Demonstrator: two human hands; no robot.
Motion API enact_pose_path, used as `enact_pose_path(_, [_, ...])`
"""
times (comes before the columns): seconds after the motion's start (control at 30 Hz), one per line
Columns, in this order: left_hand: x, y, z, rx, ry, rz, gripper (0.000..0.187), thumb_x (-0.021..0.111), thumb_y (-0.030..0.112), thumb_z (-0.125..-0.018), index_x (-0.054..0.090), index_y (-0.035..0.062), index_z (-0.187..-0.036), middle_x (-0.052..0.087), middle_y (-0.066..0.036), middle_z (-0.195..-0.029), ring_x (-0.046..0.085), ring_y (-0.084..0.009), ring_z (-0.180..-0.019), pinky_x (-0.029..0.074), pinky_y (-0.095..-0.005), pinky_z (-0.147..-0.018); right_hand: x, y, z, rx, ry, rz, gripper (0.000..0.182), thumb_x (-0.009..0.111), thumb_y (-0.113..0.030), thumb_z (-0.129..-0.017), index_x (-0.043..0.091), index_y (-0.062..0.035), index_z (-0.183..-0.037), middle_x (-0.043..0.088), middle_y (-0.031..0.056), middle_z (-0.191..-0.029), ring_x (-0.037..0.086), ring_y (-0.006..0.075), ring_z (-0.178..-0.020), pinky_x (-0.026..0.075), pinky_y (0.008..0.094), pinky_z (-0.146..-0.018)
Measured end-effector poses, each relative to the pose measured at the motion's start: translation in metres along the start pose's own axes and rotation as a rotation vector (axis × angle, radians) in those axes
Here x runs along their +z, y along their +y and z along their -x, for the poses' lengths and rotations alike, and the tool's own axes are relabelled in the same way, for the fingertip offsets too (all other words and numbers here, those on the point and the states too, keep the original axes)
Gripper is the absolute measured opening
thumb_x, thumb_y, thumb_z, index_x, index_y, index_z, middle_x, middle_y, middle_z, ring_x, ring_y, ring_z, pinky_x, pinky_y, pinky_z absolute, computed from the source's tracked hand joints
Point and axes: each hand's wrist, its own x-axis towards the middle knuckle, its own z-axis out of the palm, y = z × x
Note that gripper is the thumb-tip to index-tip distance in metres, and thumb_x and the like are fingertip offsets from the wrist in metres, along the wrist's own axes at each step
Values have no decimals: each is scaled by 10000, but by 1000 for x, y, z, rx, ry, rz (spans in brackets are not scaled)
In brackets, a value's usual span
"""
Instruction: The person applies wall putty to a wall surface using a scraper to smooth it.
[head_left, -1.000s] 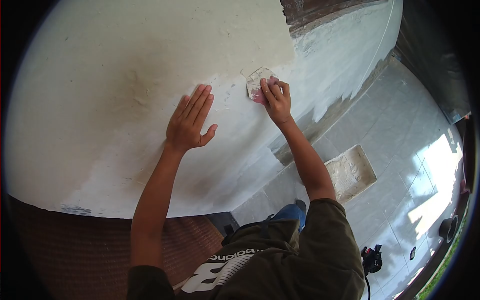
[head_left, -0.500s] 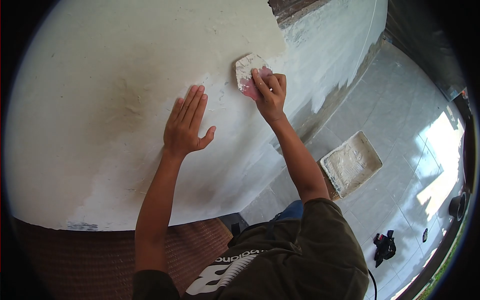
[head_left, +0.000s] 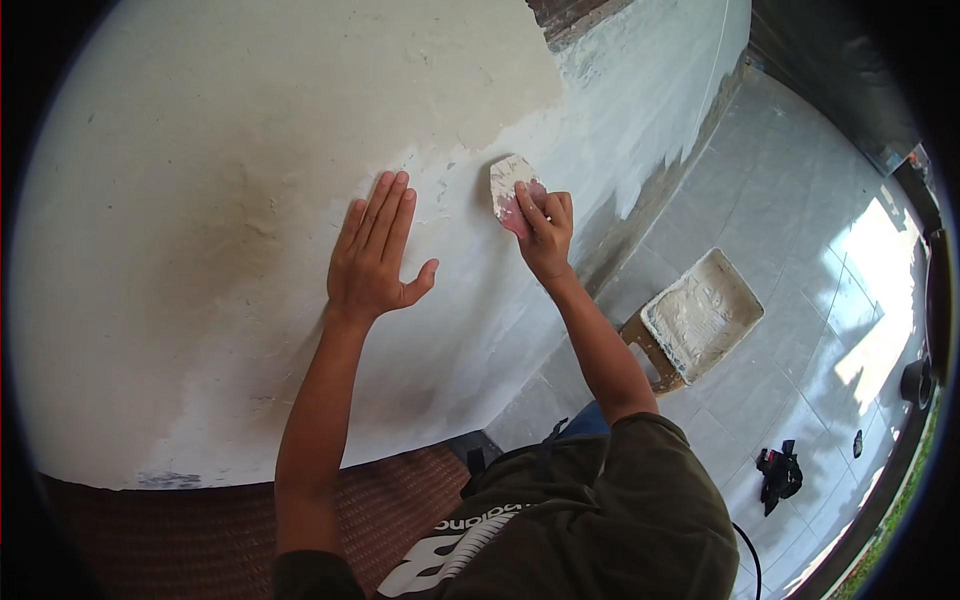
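My right hand (head_left: pixel 546 232) grips a pinkish-red putty scraper (head_left: pixel 512 196) smeared with cream-white putty. The scraper lies against the wall (head_left: pixel 460 300), with my index finger stretched along its face. Left of it, my left hand (head_left: pixel 372 255) rests flat on the wall, fingers together and thumb out to the side. Around both hands the wall carries pale plaster in patches, with a brownish stain (head_left: pixel 245 225) farther left. Lower right, a shallow tray (head_left: pixel 752 300) holds white putty (head_left: pixel 705 315).
The tray sits on a cardboard box (head_left: pixel 650 352) on grey floor tiles (head_left: pixel 770 220). A black item (head_left: pixel 778 478) lies on the tiles at lower right. Below the wall is a reddish-brown woven surface (head_left: pixel 235 535). A dark brown piece (head_left: pixel 570 18) shows at the wall's top.
My right hand has drawn the scraper down the wall. My left hand has stayed in its place. The view has shifted slightly, showing more of the cardboard box.
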Motion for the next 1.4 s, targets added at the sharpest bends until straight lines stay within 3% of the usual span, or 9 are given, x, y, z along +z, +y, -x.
enact_pose_path(0.17, [0,1,0,1,5,-1,746,580,412,-857,471,-31,-1447,464,-146,-1536,372,-244,-1474,186,-411,-1243,13,1,-51,-80,102,62,618,801,4,-633,707,-109,-1233,526,22,-858,455,240,-811,454,329,-689])
enact_pose_path(0.27, [-1,1,-1,-3,-12,1,755,578,422,-859,464,-32,-1452,456,-147,-1541,366,-244,-1478,193,-411,-1241,29,12,-51,-181,-8,99,637,746,85,-610,685,-53,-1229,554,51,-916,492,275,-815,481,362,-705])
enact_pose_path(0.5, [-1,0,-3,11,19,15,766,580,427,-860,454,-34,-1459,455,-149,-1541,364,-250,-1478,207,-411,-1236,21,11,-7,-71,-82,61,678,681,148,-595,662,-25,-1250,598,84,-1004,507,283,-820,488,370,-697])
enact_pose_path(0.67, [0,0,-2,-2,12,27,763,579,427,-863,455,-31,-1460,452,-148,-1543,366,-247,-1477,217,-407,-1232,-1,-8,7,30,-22,17,518,807,-12,-740,703,-81,-1243,486,41,-812,434,225,-747,423,334,-644])
enact_pose_path(0.77, [1,1,-1,2,20,63,775,628,351,-830,424,-36,-1470,438,-154,-1552,359,-269,-1480,240,-441,-1220,9,-14,-36,50,130,38,511,805,9,-755,708,-96,-1245,480,28,-775,454,194,-733,429,300,-654])
enact_pose_path(1.03, [-1,2,-2,-3,20,74,771,616,373,-842,429,-35,-1469,441,-153,-1549,365,-265,-1477,243,-436,-1219,38,-24,-21,55,0,250,589,695,101,-697,629,13,-1276,615,98,-998,566,278,-806,516,381,-679])
enact_pose_path(1.1, [-1,2,-2,-1,15,73,771,614,373,-844,428,-36,-1469,441,-153,-1549,365,-264,-1477,240,-433,-1220,29,-36,-1,77,-32,250,600,700,96,-698,617,30,-1289,600,104,-951,577,277,-805,516,381,-668])
enact_pose_path(1.2, [-1,1,-2,6,20,78,769,612,374,-846,429,-39,-1469,443,-154,-1548,366,-261,-1477,236,-427,-1222,9,-59,18,362,-207,-84,612,707,86,-718,615,4,-1318,522,107,-790,564,258,-704,502,344,-634])
enact_pose_path(1.4, [0,2,-2,-1,10,74,759,608,374,-849,440,-42,-1461,452,-153,-1541,367,-258,-1476,238,-419,-1222,-1,-48,-47,300,-16,24,562,667,96,-769,604,15,-1322,509,95,-776,522,221,-656,467,331,-586])
